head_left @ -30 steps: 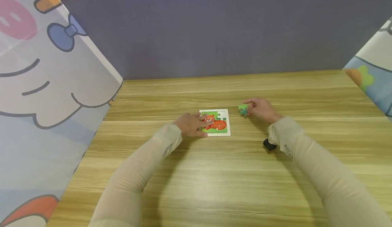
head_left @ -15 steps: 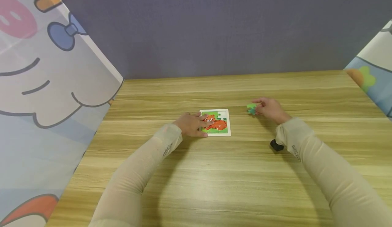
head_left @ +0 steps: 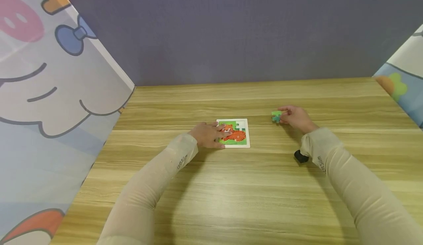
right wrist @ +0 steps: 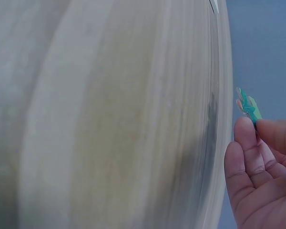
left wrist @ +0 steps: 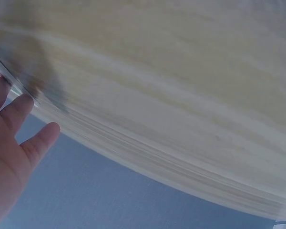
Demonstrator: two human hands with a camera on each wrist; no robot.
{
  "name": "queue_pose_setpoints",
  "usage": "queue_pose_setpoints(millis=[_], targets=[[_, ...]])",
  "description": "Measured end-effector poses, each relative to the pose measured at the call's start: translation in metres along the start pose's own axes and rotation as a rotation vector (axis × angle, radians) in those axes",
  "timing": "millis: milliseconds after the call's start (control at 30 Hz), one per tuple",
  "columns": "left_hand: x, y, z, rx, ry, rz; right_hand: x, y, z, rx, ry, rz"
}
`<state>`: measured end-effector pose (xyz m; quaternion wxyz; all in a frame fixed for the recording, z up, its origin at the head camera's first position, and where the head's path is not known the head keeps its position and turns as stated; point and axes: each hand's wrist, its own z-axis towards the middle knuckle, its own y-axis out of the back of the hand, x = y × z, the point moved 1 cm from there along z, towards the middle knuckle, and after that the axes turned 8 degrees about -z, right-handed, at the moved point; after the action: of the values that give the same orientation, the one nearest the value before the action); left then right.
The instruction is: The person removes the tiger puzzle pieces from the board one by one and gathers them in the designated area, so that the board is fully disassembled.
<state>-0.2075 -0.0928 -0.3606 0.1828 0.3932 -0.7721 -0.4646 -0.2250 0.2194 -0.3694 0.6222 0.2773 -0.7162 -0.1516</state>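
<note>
A small jigsaw puzzle (head_left: 237, 137) in a white frame shows an orange tiger on green; its upper right corner is a bare white gap. My left hand (head_left: 207, 135) lies on its left side with fingers spread, touching the picture and frame. In the left wrist view the left hand (left wrist: 9, 148) has straight fingers at the frame's edge. To the right of the puzzle, my right hand (head_left: 295, 118) pinches a green and teal puzzle piece (head_left: 276, 116). The right wrist view has the same puzzle piece (right wrist: 249, 106) between thumb and fingertips, raised off the table.
The wood-grain table (head_left: 251, 193) reaches back to a grey-purple wall (head_left: 244, 32). Cartoon-printed panels (head_left: 66, 138) stand at the left and right sides. A black wrist-worn device (head_left: 301, 157) hangs under the right sleeve cuff.
My right hand has moved to the right, away from the puzzle, with the piece still pinched. The left hand stays on the puzzle. The head view has shifted slightly.
</note>
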Motion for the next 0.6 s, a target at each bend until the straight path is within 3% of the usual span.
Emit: queue_pose_setpoints(millis=[167, 600], targets=[[-0.0006, 0.0001, -0.0005, 0.001, 0.007, 0.001, -0.0014, 0.0013, 0.0014, -0.003, -0.006, 0.017], [-0.0001, -0.0012, 0.0001, -0.009, 0.007, 0.007, -0.0007, 0.0041, 0.0052, -0.003, -0.004, -0.073]])
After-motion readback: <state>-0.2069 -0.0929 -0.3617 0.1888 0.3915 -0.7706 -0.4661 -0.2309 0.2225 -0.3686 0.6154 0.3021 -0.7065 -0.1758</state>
